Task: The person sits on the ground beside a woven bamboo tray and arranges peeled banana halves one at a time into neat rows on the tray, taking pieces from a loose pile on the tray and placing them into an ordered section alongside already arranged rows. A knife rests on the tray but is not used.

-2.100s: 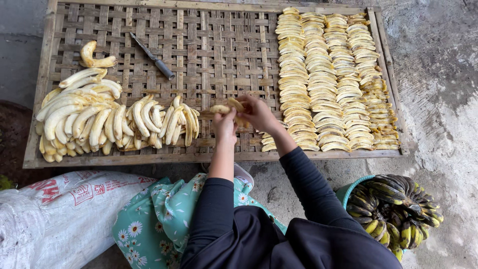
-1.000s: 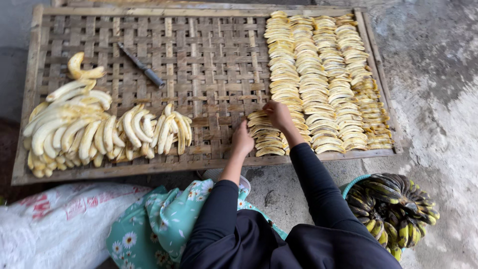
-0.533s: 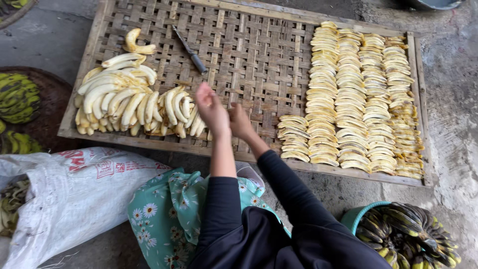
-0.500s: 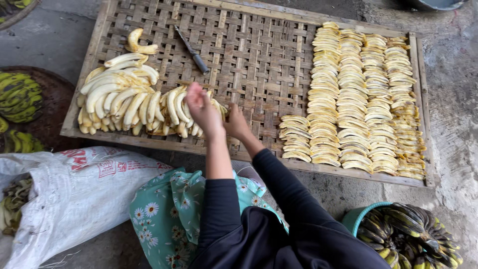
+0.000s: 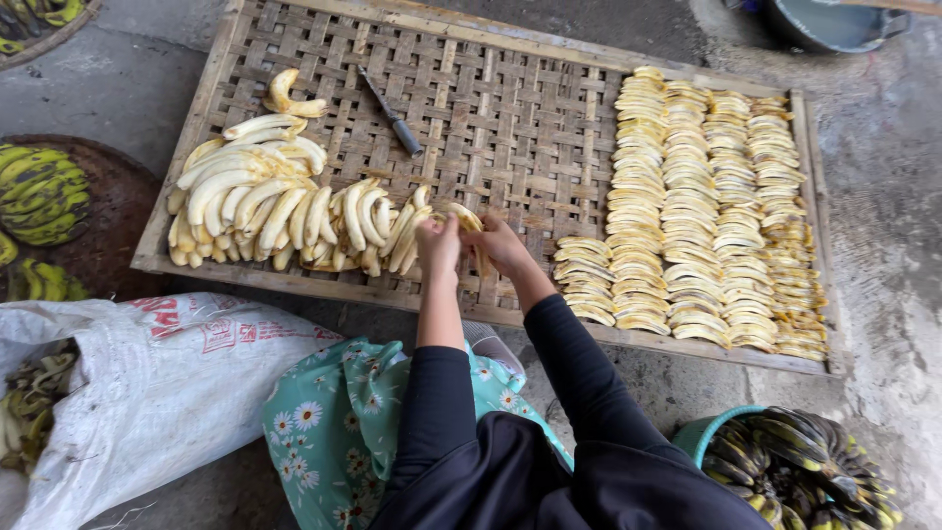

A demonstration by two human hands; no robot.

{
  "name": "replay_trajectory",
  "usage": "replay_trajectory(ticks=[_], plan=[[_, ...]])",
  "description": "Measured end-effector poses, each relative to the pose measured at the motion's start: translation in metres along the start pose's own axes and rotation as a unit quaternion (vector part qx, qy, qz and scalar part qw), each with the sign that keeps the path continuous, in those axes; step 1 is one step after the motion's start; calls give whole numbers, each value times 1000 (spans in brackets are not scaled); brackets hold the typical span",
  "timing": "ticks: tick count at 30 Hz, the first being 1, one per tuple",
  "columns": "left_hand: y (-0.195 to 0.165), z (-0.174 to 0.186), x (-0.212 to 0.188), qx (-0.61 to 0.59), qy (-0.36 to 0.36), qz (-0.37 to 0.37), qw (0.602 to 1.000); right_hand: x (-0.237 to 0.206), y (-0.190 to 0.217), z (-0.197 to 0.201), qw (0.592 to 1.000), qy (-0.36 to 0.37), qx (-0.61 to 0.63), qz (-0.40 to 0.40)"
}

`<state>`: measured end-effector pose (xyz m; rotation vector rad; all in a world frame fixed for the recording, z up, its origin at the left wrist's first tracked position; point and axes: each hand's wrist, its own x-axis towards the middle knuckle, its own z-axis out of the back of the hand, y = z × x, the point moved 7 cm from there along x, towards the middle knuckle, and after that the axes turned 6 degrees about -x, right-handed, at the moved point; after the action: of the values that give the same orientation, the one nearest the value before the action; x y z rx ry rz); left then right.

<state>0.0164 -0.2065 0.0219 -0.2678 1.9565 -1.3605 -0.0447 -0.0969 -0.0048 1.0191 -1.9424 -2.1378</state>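
My left hand [image 5: 439, 242] and my right hand [image 5: 501, 247] meet over the near edge of a woven bamboo tray [image 5: 510, 137]. Together they hold a peeled banana [image 5: 464, 218], with both hands' fingers closed on it. Just left of the hands lies a heap of peeled whole bananas [image 5: 275, 201]. To the right, flat banana slices [image 5: 702, 216] lie in several neat rows, the shortest row closest to my right hand. Black sleeves cover both of my arms.
A knife [image 5: 392, 116] lies on the tray's far side. A white sack [image 5: 137, 393] sits at lower left, over a floral cloth [image 5: 339, 432]. Unpeeled bananas fill a teal basket [image 5: 810, 471] at lower right, and more green bananas [image 5: 39, 196] lie on the left.
My hands left the slice rows, reached left to the peeled heap, and now hold a banana between them in front of the heap. The view shifted left.
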Motion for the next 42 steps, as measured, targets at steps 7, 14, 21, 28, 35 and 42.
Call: replay_trajectory(ticks=[7,14,21,28,35,42], plan=[[59,-110,-40,-231,137,204,941,-60,33,87,948,8,-269,168],[56,-168,-54,-310,180,147,922,-66,45,154,944,-58,-256,200],[33,-180,-41,-180,33,143,973,-56,42,192,962,-178,-145,146],[18,-127,-10,108,112,58,986,-46,47,195,898,-98,-385,190],[38,-147,-17,107,224,90,964,-29,38,192,846,-77,-499,168],[45,-170,-20,254,255,45,932,-38,49,202,904,-72,-366,212]])
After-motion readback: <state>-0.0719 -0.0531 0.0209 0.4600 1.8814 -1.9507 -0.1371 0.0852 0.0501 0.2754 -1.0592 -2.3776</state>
